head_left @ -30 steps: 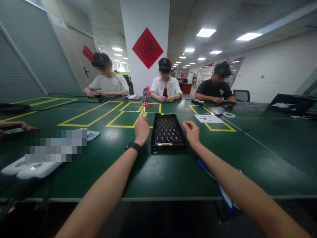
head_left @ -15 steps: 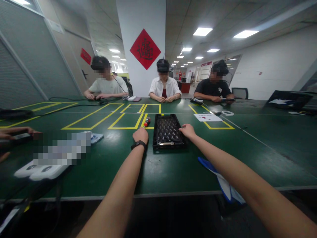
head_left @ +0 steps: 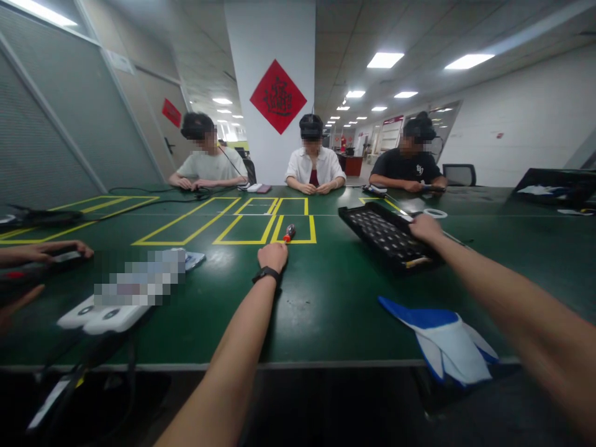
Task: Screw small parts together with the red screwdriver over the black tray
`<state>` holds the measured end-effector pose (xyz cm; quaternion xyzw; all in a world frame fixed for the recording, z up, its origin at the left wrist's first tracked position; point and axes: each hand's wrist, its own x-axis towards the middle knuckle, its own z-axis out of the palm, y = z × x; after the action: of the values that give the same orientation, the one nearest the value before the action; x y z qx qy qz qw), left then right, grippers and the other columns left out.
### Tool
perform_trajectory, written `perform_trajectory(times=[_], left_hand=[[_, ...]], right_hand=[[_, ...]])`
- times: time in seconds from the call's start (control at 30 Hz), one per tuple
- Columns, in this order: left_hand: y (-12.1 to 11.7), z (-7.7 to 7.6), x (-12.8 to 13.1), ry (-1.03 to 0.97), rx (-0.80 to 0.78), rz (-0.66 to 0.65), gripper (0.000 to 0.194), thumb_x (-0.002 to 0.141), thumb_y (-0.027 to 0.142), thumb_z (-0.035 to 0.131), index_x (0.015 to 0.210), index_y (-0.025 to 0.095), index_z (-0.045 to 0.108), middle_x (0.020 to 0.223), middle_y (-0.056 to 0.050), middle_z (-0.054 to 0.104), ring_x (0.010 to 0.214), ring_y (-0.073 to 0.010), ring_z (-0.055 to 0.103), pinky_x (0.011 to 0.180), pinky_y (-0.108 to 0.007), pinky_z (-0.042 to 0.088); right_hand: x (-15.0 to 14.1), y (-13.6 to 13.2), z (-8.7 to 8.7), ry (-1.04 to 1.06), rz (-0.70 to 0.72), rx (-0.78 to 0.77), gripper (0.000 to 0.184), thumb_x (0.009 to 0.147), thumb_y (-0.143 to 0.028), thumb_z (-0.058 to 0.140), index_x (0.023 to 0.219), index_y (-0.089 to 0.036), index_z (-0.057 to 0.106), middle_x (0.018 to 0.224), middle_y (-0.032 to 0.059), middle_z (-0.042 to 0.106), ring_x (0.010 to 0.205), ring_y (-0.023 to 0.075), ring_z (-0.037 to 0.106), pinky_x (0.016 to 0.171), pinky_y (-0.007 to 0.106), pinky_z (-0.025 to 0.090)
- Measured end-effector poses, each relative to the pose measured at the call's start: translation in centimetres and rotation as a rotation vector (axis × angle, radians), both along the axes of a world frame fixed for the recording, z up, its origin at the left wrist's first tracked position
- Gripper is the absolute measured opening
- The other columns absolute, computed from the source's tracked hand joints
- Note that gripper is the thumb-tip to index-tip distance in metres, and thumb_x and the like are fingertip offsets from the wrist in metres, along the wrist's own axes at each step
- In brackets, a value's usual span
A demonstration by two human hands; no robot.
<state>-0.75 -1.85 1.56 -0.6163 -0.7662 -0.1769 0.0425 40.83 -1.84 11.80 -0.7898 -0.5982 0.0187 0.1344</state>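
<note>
My right hand (head_left: pixel 426 228) grips the right side of a shallow black tray-like case (head_left: pixel 386 234). The case is tilted and seems to hang just above the table on the right, its inside lined with rows of small pale spots. My left hand (head_left: pixel 273 256) rests on the table with its fingers closed and mostly hidden from me. From them sticks out a screwdriver (head_left: pixel 289 233) with a red and black handle; its shaft runs into the fingers. A blue and white glove (head_left: pixel 447 335) lies over the near table edge, below my right forearm.
Yellow tape rectangles (head_left: pixel 184 241) mark the green table (head_left: pixel 326 323). White devices (head_left: pixel 107 313) with cables lie at left, beside another person's hand (head_left: pixel 69 249). Three people sit across the table. A white ring (head_left: pixel 434 213) lies beyond the case, and a black open box (head_left: pixel 552 186) stands far right.
My right hand has carried the black case from the middle of the table to the right and tilted it. My left hand has stayed nearly in place. The glove now shows more fully.
</note>
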Motion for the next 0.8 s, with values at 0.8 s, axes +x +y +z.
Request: perform_trajectory(times=[0.8], left_hand=[[0.6, -0.7, -0.1, 0.008, 0.037, 0.002, 0.051, 0.087, 0.041, 0.026, 0.093, 0.012, 0.067, 0.095, -0.017, 0.067, 0.089, -0.0253, 0.061, 0.075, -0.033, 0.044]], right_hand=[[21.8, -7.6, -6.5, -0.168, -0.325, -0.045, 0.04, 0.076, -0.037, 0.045, 0.102, -0.014, 0.065, 0.106, 0.0204, 0.062, 0.092, 0.0335, 0.06, 0.066, 0.039, 0.047]])
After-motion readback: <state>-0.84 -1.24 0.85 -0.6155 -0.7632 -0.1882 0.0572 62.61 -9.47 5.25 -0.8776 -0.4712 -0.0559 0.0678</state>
